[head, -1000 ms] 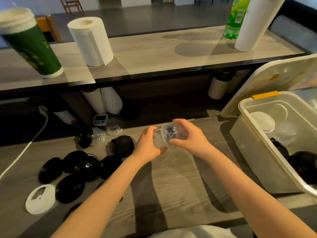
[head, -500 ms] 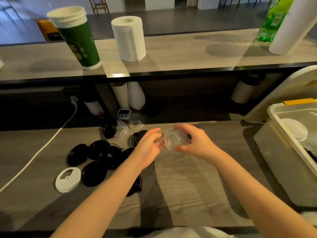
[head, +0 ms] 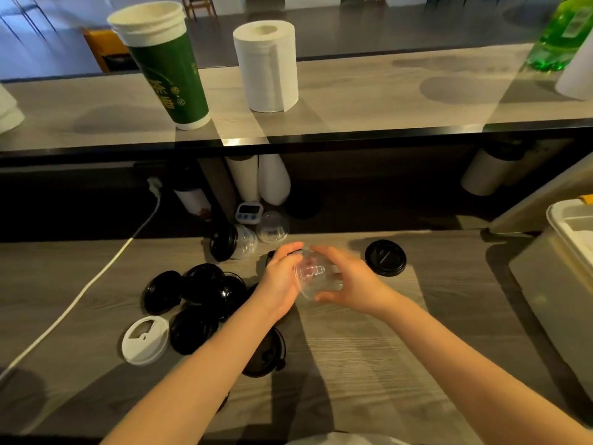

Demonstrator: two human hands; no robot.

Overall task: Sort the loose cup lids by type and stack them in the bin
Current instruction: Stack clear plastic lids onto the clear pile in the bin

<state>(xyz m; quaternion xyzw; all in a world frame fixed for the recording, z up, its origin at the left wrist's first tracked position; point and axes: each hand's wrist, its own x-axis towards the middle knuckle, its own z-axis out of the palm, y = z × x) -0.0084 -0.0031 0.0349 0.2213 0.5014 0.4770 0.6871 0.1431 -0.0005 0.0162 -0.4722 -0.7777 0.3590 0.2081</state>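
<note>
A small stack of clear dome lids [head: 316, 277] is held between my left hand [head: 282, 281] and my right hand [head: 349, 281], just above the wooden counter [head: 369, 364]. Left of my hands lie several black flat lids [head: 199, 293] in a loose pile, and a white flat lid [head: 145, 339] sits at the pile's near left. One black lid [head: 385, 257] lies alone to the right of my hands. Behind the pile stand more clear dome lids [head: 272, 227] and a black lid on edge [head: 223, 243]. The translucent bin [head: 558, 284] shows only at the right edge.
A raised shelf [head: 353, 101] crosses the back, carrying a green paper-cup stack [head: 163, 65], a paper towel roll [head: 266, 65] and a green bottle [head: 564, 33]. Under it stand white cup stacks [head: 256, 179] and a small timer [head: 247, 212]. A white cable [head: 96, 277] runs across the counter's left.
The view has swung left, so the bin slid to the right edge. My hands with the clear lids have lowered toward the counter; a lone black lid now shows at right.
</note>
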